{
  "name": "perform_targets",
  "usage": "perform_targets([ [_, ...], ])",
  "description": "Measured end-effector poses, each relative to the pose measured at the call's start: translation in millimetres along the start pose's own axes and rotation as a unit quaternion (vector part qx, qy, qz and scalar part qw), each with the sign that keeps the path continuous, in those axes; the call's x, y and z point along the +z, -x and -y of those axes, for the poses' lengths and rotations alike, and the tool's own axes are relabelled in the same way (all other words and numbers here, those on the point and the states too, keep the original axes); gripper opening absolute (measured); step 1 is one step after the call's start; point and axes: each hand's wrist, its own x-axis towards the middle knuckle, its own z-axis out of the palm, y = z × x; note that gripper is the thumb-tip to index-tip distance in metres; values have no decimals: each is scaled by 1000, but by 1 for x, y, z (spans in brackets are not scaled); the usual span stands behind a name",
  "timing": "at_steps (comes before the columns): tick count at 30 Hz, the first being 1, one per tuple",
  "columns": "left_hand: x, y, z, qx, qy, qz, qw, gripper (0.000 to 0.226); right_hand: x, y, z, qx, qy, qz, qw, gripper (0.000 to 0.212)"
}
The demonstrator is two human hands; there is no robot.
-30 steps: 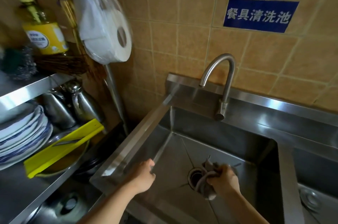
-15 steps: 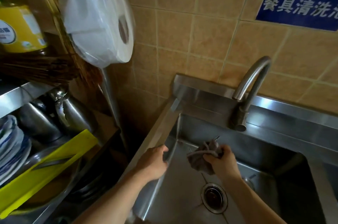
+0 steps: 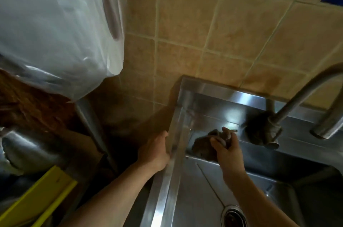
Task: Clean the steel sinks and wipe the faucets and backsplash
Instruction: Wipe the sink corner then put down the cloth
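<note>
Overhead, faucet (image 3: 297, 100) spout arching rightward

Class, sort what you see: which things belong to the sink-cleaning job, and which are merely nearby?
Job: cloth gripped by right hand; sink; faucet; backsplash; left hand on the rim.
Nearby: bagged paper roll; yellow board.
</note>
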Motion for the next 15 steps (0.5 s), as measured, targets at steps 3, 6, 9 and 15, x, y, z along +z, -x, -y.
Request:
perform_targets([
  [3,3,-19,4,-12,-14,3,1000,51,29,-33,18,-60,-17,-7,998,20],
  [6,10,-35,10,-27,-31,14,999,73,59,-67,24,-91,-42,-7,995,13],
  [9,14,-44,13,-37,-23,33,999,81,83,-93,5,-48,15,40,998,26],
  [15,12,-55,15,-49,-57,41,996,86,106,-108,-28,-124,358,35,925,57],
])
